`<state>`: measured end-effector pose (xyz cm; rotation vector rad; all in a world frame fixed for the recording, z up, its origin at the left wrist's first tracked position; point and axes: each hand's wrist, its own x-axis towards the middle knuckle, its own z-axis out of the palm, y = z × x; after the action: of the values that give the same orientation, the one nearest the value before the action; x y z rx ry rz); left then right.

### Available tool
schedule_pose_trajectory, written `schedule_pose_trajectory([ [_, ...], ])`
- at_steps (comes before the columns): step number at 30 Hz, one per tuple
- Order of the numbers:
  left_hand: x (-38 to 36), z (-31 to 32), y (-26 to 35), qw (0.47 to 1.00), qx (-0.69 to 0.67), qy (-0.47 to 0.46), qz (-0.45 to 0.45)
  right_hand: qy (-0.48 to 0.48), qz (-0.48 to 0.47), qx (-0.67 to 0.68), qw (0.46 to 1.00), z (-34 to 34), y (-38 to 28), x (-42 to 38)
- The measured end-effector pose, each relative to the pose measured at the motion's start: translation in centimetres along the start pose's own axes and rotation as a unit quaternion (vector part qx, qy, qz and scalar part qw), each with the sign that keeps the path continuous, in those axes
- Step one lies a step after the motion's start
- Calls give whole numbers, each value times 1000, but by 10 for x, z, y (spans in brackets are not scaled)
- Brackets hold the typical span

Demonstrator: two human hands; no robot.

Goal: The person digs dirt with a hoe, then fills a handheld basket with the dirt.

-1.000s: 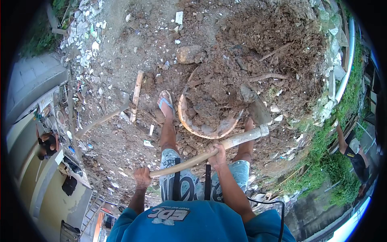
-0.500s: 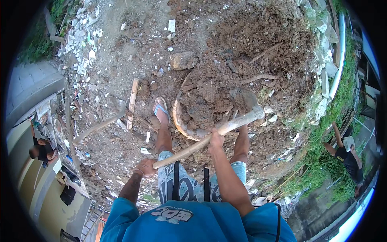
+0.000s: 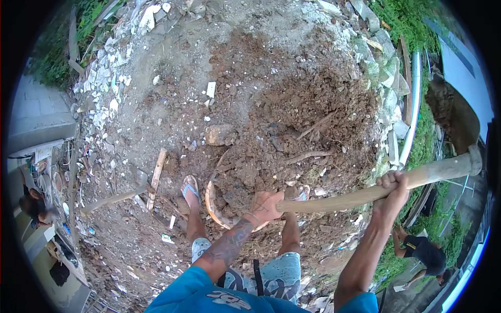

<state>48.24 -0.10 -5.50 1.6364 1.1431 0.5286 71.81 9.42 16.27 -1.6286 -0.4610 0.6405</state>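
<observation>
A hoe with a long wooden handle (image 3: 339, 202) is raised to the right, its soil-coated blade (image 3: 456, 112) up near the right edge of the view. My left hand (image 3: 266, 206) wraps round the butt end of the handle. Closer to the blade, my right hand (image 3: 392, 189) is also closed round the handle. Below my left hand, a round, worn rim (image 3: 211, 201) encloses clumps of brown soil (image 3: 242, 175); part of the rim is hidden by my left hand and arm. My sandalled feet stand on either side of it.
Loose dug soil (image 3: 318, 99) with roots lies ahead. Left are a wooden plank (image 3: 156, 179) and another long-handled tool (image 3: 112, 200). A stone (image 3: 218, 134) sits beyond the rim. Rubble and a white pipe (image 3: 412, 115) border the right. People (image 3: 425, 255) are at both sides.
The hoe has swung up and right, its blade leaving the soil in the round rim. Both hands moved right with the handle. The person at right has bent lower.
</observation>
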Motion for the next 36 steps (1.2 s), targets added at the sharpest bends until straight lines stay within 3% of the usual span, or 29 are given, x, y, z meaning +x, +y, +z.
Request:
schedule_pose_trajectory([
  [1, 47, 1, 33, 997, -63, 15, 30, -59, -65, 24, 996, 4, -37, 33],
  [2, 94, 7, 61, 996, -34, 39, 76, -88, -155, 30, 984, 16, -74, 63],
  [4, 176, 8, 126, 984, -121, 66, 112, -93, -306, -46, 946, 40, -148, 134],
  [6, 237, -5, 169, 971, -150, 121, 138, 67, -387, -246, 886, 114, -197, 120],
  [7, 257, -4, 173, 968, -149, 139, 145, 42, -414, -227, 881, 128, -204, 149],
  [8, 265, 11, 159, 970, -153, 141, 124, 23, -405, -284, 869, 140, -192, 151],
  [11, 252, 50, 74, 984, -103, 145, 23, -63, -325, -285, 900, 153, -61, 231],
  [12, 210, 82, 29, 981, -150, 69, -98, -94, -238, -308, 916, 162, 22, 204],
  [13, 154, 117, -7, 976, -124, 88, -155, -129, -120, -374, 911, 164, 120, 205],
  [14, 108, 140, -19, 953, -167, 143, -207, -142, -115, -386, 904, 169, 197, 203],
  [15, 89, 158, -52, 942, -207, 107, -242, -155, -97, -404, 896, 165, 259, 206],
  [17, 82, 160, -63, 897, -316, 31, -309, -199, -53, -393, 896, 175, 247, 192],
  [18, 84, 133, -32, 908, -247, 10, -339, -221, 4, -343, 913, 173, 220, 177],
  [21, 60, 131, 2, 919, -238, 80, -304, -230, 9, -351, 908, 164, 210, 164],
  [24, 5, 121, -13, 896, -238, 24, -374, -224, 55, -336, 913, 147, 241, 120],
  [26, -44, 120, -38, 921, -154, 33, -355, -210, 101, -294, 927, 127, 265, 82],
  [28, -91, 105, -38, 891, -152, -4, -429, -206, 111, -297, 926, 102, 308, 37],
  [29, -109, 95, -29, 841, -190, -43, -504, -215, 143, -280, 925, 86, 330, 11],
  [30, -158, 117, -37, 878, -121, 4, -463, -208, 204, -248, 924, 68, 350, -21],
  [31, -204, 139, -53, 908, -48, 55, -412, -203, 191, -292, 915, 41, 389, -52],
  [32, -226, 131, -61, 909, -11, 39, -414, -180, 314, -246, 899, 42, 352, -82],
  [34, -268, 118, -76, 896, 35, -11, -444, -164, 337, -221, 900, 8, 363, -114],
  [35, -277, 119, -81, 888, 49, -35, -457, -153, 316, -183, 918, -14, 330, -123],
  [36, -250, 117, -66, 940, 16, 8, -341, -151, 267, -129, 943, -2, 275, -102],
])
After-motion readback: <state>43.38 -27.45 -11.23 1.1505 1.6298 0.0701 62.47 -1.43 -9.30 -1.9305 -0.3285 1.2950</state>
